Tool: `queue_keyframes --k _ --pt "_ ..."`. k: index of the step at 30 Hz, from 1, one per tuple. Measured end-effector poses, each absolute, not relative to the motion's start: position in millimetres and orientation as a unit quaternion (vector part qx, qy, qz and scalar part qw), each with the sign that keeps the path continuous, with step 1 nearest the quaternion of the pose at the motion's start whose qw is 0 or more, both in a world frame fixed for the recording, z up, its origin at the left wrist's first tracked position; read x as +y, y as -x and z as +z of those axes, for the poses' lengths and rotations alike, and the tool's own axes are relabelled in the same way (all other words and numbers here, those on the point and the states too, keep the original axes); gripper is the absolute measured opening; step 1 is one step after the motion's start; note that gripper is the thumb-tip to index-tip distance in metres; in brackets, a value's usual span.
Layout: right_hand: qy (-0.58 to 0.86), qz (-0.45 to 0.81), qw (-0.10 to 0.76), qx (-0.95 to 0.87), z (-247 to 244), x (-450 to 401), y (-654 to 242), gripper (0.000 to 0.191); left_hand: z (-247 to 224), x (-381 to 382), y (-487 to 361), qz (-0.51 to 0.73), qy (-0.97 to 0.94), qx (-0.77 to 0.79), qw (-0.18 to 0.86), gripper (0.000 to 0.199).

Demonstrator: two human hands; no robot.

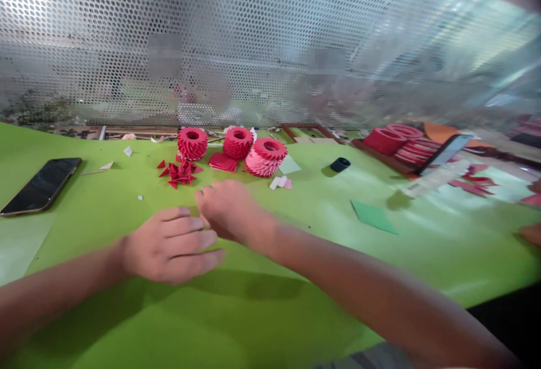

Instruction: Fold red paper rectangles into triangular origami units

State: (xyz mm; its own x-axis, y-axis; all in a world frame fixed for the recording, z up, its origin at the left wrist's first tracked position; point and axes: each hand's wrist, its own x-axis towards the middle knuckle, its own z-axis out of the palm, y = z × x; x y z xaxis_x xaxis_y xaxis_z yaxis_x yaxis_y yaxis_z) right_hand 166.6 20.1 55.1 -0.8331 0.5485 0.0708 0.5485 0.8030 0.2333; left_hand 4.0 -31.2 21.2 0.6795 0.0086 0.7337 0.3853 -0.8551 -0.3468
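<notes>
Above the green table, my left hand (174, 246) has its fingers bent and pressed together, its thumb out of sight. My right hand (230, 211) is curled closed against it, fingertips hidden; whatever is between the hands cannot be made out. Just beyond them lies a pile of folded red paper pieces (181, 173), beside a stack of red paper squares (223, 162). Behind stand two red paper rings, one on the left (193, 145) and one in the middle (238, 143), plus a red and pink ring (265, 159). Small white and pink pieces (279, 182) lie in front.
A phone (41, 186) lies left. To the right are a green paper sheet (373, 216), a dark cylinder (340, 164) and a brown tray (386, 158) with red rolls. Another person's hand (531, 234) shows at the right edge. A perforated screen (253, 36) stands behind.
</notes>
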Motion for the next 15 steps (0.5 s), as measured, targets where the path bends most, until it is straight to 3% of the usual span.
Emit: queue_keyframes --k 2,6,10,11,13,15 --pt "-0.287 0.091 -0.013 0.953 48.3 9.8 -163.5 0.02 26.0 -35.4 -6.8 -0.373 0.883 -0.113 0.262 0.015" --pt "-0.451 0.164 -0.119 0.869 21.0 -14.1 -158.4 0.033 27.8 -42.0 -13.4 -0.334 0.901 -0.102 0.259 0.021" --pt "-0.566 0.277 -0.21 0.747 -8.6 -47.0 -134.2 0.014 27.6 -48.2 -17.9 -0.29 0.92 -0.102 0.242 0.028" --pt "-0.593 0.317 -0.247 0.698 -13.9 -52.5 -123.6 0.013 28.0 -49.3 -18.3 -0.285 0.922 -0.109 0.239 0.029" --pt "-0.672 0.459 -0.427 0.395 -20.0 -56.3 -100.1 0.005 29.6 -50.6 -17.9 -0.28 0.923 -0.119 0.235 0.03" --pt "-0.669 0.498 -0.506 0.219 -19.8 -51.9 -80.2 0.014 31.3 -50.2 -16.2 -0.279 0.924 -0.114 0.237 0.029"
